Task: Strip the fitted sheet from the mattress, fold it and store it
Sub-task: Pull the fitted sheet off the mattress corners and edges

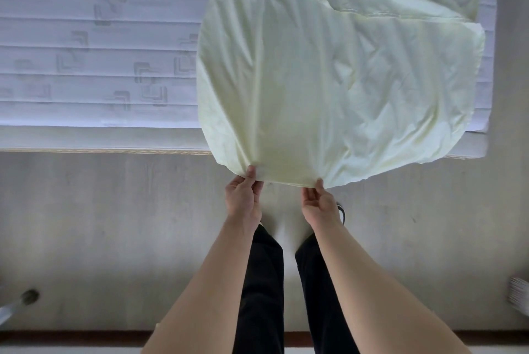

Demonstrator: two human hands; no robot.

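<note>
A pale yellow fitted sheet [329, 73] lies doubled over on the right part of the bare white mattress [100, 53], its near edge hanging past the bed's front edge. My left hand [243, 199] pinches that near edge from below. My right hand [320, 205] pinches the same edge a short way to the right. The cloth between the two hands is stretched taut above the floor. The sheet's far part runs out of view at the top.
The quilted mattress with grey square patterns fills the upper left, its front edge [114, 150] running across the view. Grey floor [114, 225] lies below, with my legs in black trousers [263, 282]. A metal object [20, 303] sits low left, a white ribbed item [519, 293] low right.
</note>
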